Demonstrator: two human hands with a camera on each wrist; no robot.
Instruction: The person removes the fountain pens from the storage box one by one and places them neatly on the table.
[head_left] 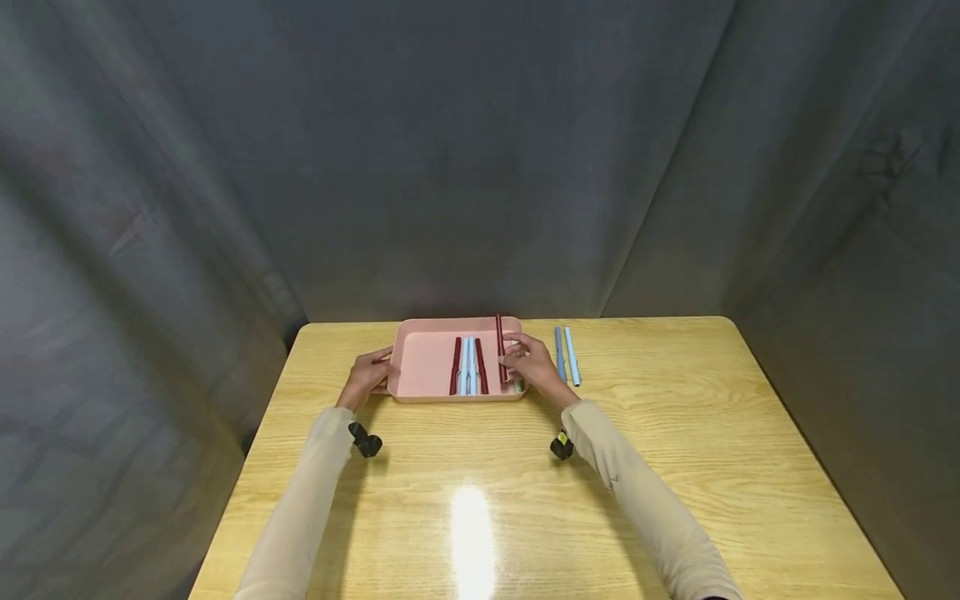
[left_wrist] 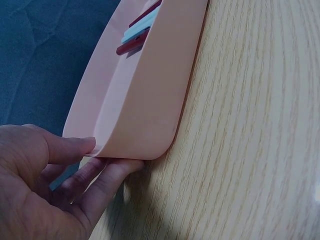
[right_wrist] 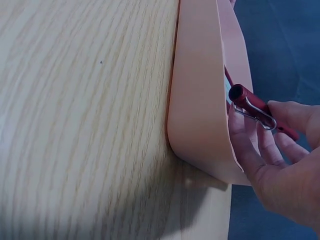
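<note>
A dark red pen [head_left: 500, 348] with a metal clip, pinched in the right hand [head_left: 534, 367], hangs over the right side of the pink tray [head_left: 427, 375]. The left hand [head_left: 367, 379] grips the tray's left rim. A loosened pinch could drop it outside (two blue pens [head_left: 567, 355] lie right of the tray).

Occlusions and cut-offs at the pink tray

From the right wrist, the red pen [right_wrist: 252, 105] runs behind the right hand [right_wrist: 280, 170] and its far end is hidden; the pink tray [right_wrist: 197, 100] is cut by the top edge. From the left wrist, the left hand [left_wrist: 47, 185] is cropped at the bottom-left corner.
</note>
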